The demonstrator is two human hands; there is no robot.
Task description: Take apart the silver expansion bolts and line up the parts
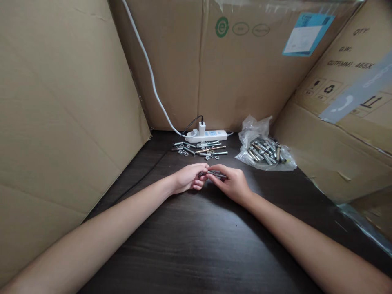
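Your two hands meet over the dark tabletop, forearms converging from the near corners. Your left hand has its fingers curled, gripping one end of a metal bolt; your right hand pinches the same piece between thumb and fingertips, its shaft running toward your right palm. Whether a nut or washer sits on the gripped end, you cannot tell — the fingers cover it. Just beyond your hands lie loose bolts, with small rings scattered among them. Behind these stands a white power strip, a charger plugged in. To the right, a clear plastic bag lies open, holding more bolts. Cardboard encloses three sides.
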